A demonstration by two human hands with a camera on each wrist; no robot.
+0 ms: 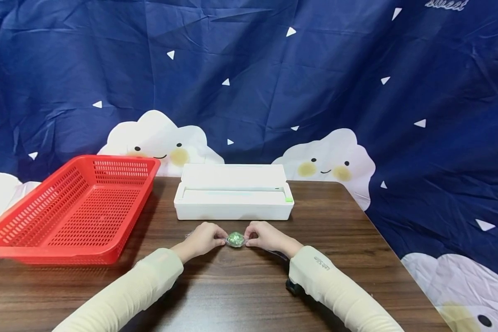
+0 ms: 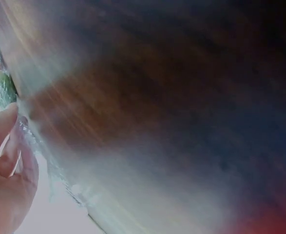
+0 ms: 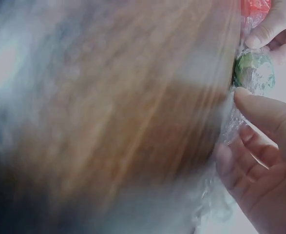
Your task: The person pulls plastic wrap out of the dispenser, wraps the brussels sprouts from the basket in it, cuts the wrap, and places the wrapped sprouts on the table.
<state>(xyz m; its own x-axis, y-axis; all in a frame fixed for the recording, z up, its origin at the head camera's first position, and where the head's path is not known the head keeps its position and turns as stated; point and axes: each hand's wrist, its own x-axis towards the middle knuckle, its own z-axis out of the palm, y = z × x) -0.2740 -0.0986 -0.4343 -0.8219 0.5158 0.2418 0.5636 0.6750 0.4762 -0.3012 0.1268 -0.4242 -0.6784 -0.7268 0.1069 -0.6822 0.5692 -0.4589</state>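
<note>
A small round green item (image 1: 235,239), bundled in clear plastic wrap (image 3: 213,197), sits between the two hands over the table. My left hand (image 1: 205,237) pinches the gathered wrap at the item's left side. On the opposite side, my right hand (image 1: 269,236) pinches the wrap between thumb and fingers. Loose wrap trails down past the palm in the right wrist view, and crinkled film (image 2: 62,178) runs below the fingers in the left wrist view. Creases and shine on the wrap blur the green item's kind.
Behind the hands stands a long white box (image 1: 234,211) with its lid (image 1: 234,177) raised and a green tab at its right. A red plastic basket (image 1: 122,226) is at the left on the dark wooden table (image 1: 232,299). A blue curtain (image 1: 249,83) hangs behind.
</note>
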